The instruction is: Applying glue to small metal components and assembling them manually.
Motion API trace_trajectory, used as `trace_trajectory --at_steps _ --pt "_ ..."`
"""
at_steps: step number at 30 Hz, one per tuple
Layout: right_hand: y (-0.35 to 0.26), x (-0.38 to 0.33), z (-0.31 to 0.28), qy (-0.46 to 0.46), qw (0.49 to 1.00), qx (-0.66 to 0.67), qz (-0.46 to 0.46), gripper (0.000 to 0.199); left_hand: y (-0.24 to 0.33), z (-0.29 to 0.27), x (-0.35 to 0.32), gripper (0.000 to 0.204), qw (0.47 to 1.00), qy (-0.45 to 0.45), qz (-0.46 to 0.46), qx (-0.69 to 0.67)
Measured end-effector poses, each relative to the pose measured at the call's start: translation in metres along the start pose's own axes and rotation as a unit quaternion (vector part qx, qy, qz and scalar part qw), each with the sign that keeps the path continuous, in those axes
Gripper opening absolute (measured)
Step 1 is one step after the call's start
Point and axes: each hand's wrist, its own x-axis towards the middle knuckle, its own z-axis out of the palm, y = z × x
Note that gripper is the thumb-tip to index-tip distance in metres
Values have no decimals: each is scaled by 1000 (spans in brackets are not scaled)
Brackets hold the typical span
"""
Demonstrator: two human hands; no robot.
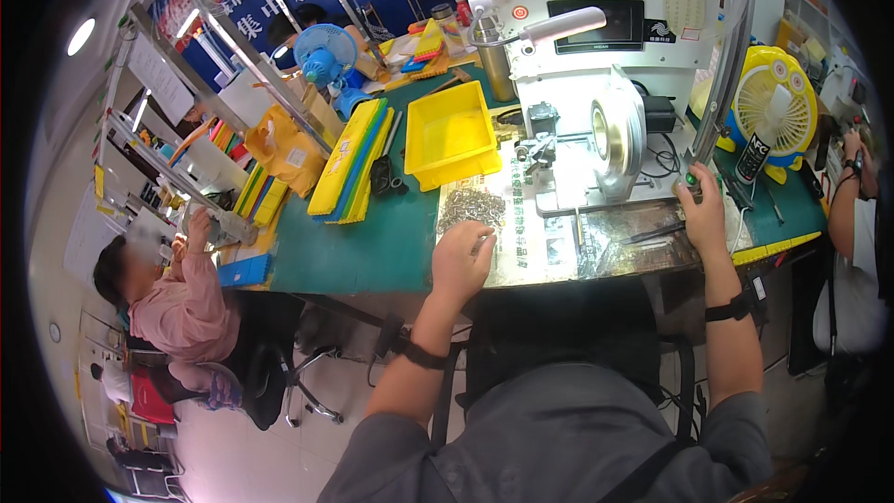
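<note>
My left hand (461, 265) is over the front of the worktable, beside a pile of small metal pieces (472, 207) on a printed sheet. Its thumb and fingertips are pinched together; what they hold, if anything, is too small to make out. Farther right, my right hand (705, 212) reaches to the right end of the machine's base, with thumb and fingers curled around a small green knob (690, 179). Between the hands stands a white benchtop machine (568, 84) with a dark screen. A bright round metal wheel (615, 135) on its front is strongly lit.
A yellow bin (452, 135) stands behind the metal pieces. Stacked yellow, green and blue trays (349, 160) lie left of it. A yellow fan (775, 102) and a black-labelled canister (752, 158) are on the right. A seated person in pink (186, 293) works at the left.
</note>
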Motion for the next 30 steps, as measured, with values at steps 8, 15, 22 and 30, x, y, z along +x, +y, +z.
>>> trace_trajectory --at_steps 8,15,22,30 --pt "-3 -3 -5 -21 999 -25 -18 44 -3 2 0 11 999 15 8 -28" --pt "-4 0 0 -5 999 -35 -22 46 -4 0 0 11 1000 15 5 -27" --pt "-4 -4 -1 1 999 -30 -34 46 -5 0 -5 11 1000 10 10 -23" --pt "8 -3 -3 47 995 -79 -51 44 -10 8 -2 10 999 14 32 -8"
